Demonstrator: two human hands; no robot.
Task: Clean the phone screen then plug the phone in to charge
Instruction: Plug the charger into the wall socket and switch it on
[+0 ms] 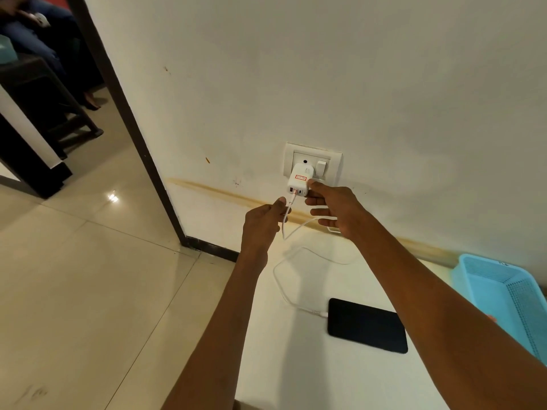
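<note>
A black phone [367,325] lies flat on the white table [310,371], screen dark. A white cable [281,279] runs from its left end in a loop up to a white charger adapter [299,180], which sits in the wall socket plate [312,164]. My left hand [262,224] pinches the cable just below the adapter's ports. My right hand [334,207] grips the adapter's right side with thumb and fingertip, its other fingers spread.
A light blue plastic basket [503,294] stands at the table's right edge against the wall. A dark door frame [139,134] runs down on the left, with tiled floor [88,276], dark furniture and a seated person's legs beyond it.
</note>
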